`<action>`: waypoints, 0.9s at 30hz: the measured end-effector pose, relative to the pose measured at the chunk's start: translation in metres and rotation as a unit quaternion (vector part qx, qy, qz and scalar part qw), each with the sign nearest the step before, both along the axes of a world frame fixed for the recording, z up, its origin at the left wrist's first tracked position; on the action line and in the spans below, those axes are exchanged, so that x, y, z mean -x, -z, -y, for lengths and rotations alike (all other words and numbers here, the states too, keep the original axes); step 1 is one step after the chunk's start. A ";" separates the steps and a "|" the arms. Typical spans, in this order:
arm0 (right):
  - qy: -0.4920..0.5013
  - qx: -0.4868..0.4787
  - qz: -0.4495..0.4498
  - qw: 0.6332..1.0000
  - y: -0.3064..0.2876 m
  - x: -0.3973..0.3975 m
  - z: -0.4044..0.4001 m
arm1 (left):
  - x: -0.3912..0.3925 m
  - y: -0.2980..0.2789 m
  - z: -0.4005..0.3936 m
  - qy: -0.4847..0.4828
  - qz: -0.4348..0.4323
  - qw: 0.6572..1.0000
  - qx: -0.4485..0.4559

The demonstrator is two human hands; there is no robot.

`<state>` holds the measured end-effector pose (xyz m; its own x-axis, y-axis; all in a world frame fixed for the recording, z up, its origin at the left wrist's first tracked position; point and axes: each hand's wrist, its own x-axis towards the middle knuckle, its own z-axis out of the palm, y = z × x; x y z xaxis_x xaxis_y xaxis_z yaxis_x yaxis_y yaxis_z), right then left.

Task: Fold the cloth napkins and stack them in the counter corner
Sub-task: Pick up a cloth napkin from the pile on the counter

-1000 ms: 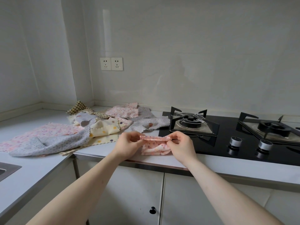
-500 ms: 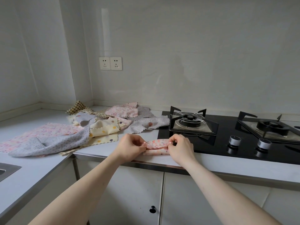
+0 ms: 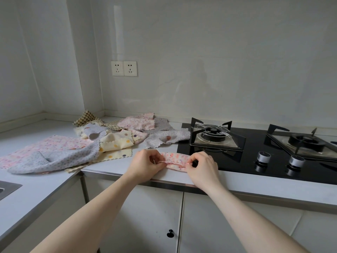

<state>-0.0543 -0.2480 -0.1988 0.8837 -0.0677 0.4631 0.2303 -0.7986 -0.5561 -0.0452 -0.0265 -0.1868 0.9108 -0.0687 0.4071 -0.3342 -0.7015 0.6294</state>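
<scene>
A small pink dotted napkin (image 3: 176, 159) lies folded into a narrow band on the white counter (image 3: 116, 167), close to its front edge. My left hand (image 3: 146, 164) pinches its left end and my right hand (image 3: 202, 167) pinches its right end. Behind and to the left, a loose heap of unfolded napkins (image 3: 116, 137) spreads toward the counter corner: pink, grey dotted, cream with coloured dots and a brown checked one (image 3: 87, 117).
A black gas hob (image 3: 264, 152) with two burners and two knobs lies just right of my hands. A sink edge (image 3: 7, 187) shows at the far left. White cabinet doors hang below the counter. Two wall sockets (image 3: 124, 68) sit above the heap.
The pink napkin hung from my hands above the counter; it has come down and its top edge has been folded over, so it now lies as a narrow band.
</scene>
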 end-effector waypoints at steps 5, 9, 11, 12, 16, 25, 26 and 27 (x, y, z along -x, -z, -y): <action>0.001 -0.022 -0.013 1.000 0.000 0.002 -0.002 | 0.001 -0.002 0.001 -0.002 -0.041 0.999 0.002; 0.003 -0.024 0.004 1.000 0.000 0.005 -0.001 | -0.005 -0.003 0.000 -0.047 -0.030 0.998 0.022; -0.002 -0.055 -0.001 0.999 -0.002 0.004 0.001 | -0.006 -0.002 0.000 -0.058 -0.023 0.998 0.018; -0.005 -0.070 -0.004 0.997 -0.003 0.004 0.002 | -0.007 -0.001 -0.001 -0.060 -0.027 0.998 0.015; -0.020 -0.078 -0.021 0.997 -0.004 0.002 0.004 | -0.014 0.001 -0.004 -0.042 -0.058 0.997 -0.022; -0.071 -0.042 -0.025 0.996 -0.005 0.010 0.005 | -0.008 0.000 -0.009 0.054 -0.089 0.977 0.184; -0.074 -0.042 -0.023 0.996 -0.005 0.010 0.005 | -0.007 -0.002 -0.008 0.054 -0.093 0.974 0.199; -0.077 -0.045 -0.025 0.996 -0.003 0.011 0.006 | -0.007 -0.002 -0.008 0.051 -0.099 0.970 0.215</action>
<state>-0.0650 -0.2544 -0.1954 0.9089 0.0315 0.4157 0.3163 -0.7017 -0.6383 -0.0380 -0.0189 -0.1852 0.9714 -0.0244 0.2361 -0.2308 -0.3291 0.9156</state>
